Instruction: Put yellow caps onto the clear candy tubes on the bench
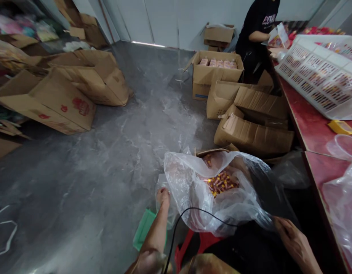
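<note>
Right hand [288, 230] at four o'clock seems to pinch the edge of the large clear plastic bag [203, 196] at five, probably holding it open around small brown-and-yellow wrapped pieces [221, 183], while left hand [163, 195] (six o'clock) curls its fingers, grip unclear.

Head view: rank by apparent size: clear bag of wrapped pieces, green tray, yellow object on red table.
1. Clear bag, clearly largest
2. Green tray, partly hidden
3. Yellow object
</note>
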A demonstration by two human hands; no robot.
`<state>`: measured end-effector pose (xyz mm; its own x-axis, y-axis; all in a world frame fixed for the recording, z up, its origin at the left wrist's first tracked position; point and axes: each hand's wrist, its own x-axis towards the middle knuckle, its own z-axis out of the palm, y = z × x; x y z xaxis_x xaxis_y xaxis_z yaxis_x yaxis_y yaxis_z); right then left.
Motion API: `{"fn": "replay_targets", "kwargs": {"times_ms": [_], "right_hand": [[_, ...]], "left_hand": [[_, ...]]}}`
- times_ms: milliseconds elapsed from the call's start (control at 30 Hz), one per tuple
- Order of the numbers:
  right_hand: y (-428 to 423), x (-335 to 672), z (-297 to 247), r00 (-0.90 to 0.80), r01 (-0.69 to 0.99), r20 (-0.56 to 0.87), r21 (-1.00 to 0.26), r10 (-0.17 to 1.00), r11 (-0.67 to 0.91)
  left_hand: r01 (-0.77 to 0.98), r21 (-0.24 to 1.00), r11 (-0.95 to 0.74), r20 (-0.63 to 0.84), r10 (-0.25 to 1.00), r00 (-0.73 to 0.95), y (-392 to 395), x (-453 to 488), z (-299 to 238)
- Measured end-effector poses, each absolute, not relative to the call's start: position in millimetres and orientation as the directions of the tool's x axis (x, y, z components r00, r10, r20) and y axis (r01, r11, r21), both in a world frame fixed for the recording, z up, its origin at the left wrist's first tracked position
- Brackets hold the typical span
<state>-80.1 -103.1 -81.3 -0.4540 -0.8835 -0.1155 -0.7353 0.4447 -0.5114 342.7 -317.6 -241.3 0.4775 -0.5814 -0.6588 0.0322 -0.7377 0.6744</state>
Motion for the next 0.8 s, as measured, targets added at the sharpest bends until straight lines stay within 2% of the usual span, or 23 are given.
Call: {"fn": "replay_targets", "kwargs": {"times_ms": [200, 400, 500, 600, 700, 800], "right_hand": [[-102, -80, -78, -0.447, -0.740, -0.124, -0.505, -0.886, 0.445], [-110, -82, -69, -0.403, -0.767, -0.154, -0.482, -0.902, 0.424], [-128, -67, -48, -0.344, -0.795, -0.100, -0.498, -0.933, 0.347], [-155, -33, -21, -0.295, -0.767, -0.040, -0.586, -0.955, 0.261], [-183, 9, -5, -0.225, -0.669, -0.073, -0.714, -0.972, 0.208], [-199, 45, -11, -0.136, -0.585, -0.163, -0.782, -0.977, 0.212]], "left_hand": [[0.192, 0.771, -0.607, -0.615, -0.634, 0.469, -328, 367, -199], [0.269, 0.907, -0.323, -0.412, -0.813, 0.411, -361, 381, -110], [0.270, 0.938, -0.216, -0.289, -0.920, 0.265, -352, 347, -67], [0.227, 0.950, -0.217, -0.225, -0.974, 0.014, -312, 284, -48], [0.180, 0.953, -0.245, -0.215, -0.961, -0.173, -260, 223, -54], [0.184, 0.937, -0.297, -0.248, -0.937, -0.246, -223, 189, -69]]}}
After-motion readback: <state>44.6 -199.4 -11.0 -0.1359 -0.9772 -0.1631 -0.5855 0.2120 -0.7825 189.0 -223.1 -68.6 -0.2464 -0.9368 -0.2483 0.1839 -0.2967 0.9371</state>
